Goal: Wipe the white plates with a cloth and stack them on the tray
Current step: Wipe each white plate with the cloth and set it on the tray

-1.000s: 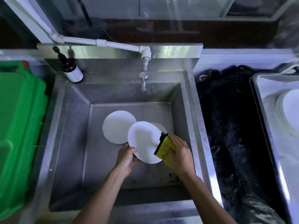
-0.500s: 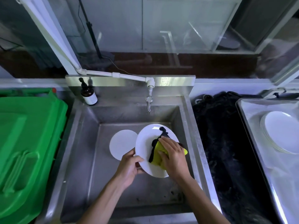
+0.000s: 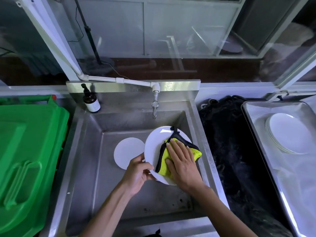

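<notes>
Plate in left hand, flat right hand on cloth.

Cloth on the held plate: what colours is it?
Yellow-green cloth with black edging, clearest in the head view.

A steel sink is sitting at the centre, with a tap hanging over its far wall from a white pipe. A brown pump bottle is standing on the far left corner. A green bin is lying to the left, and black netting is filling the space to the right.
</notes>
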